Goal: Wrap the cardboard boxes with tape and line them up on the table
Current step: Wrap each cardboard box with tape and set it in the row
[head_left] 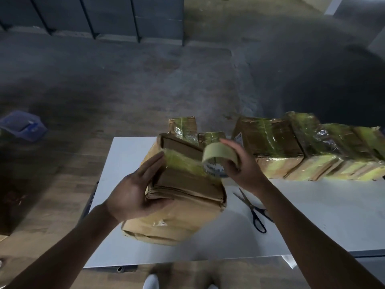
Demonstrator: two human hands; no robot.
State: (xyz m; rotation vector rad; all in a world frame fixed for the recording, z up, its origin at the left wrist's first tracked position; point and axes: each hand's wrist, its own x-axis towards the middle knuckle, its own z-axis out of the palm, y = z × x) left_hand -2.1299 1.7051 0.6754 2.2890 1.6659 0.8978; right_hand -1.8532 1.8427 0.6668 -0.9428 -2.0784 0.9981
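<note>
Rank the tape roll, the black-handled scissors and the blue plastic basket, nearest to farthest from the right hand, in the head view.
1. Yellowish tape roll, in the grip of the right hand.
2. Black-handled scissors, on the white table, by its wrist.
3. Blue plastic basket, on the floor, far left.

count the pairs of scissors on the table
1: the scissors lie on the white table, right of the box being taped. Others could hide behind the taped boxes.

Dim overall. The white bench (316,217) is the brightest surface and looks lit from above. Glare glints on the glossy wrapped boxes (270,138) far right. Heavy shadows pool on the floor (125,80), almost black at far right. The whole picture is softly blurred, and straight lines bend at the edges.
</note>
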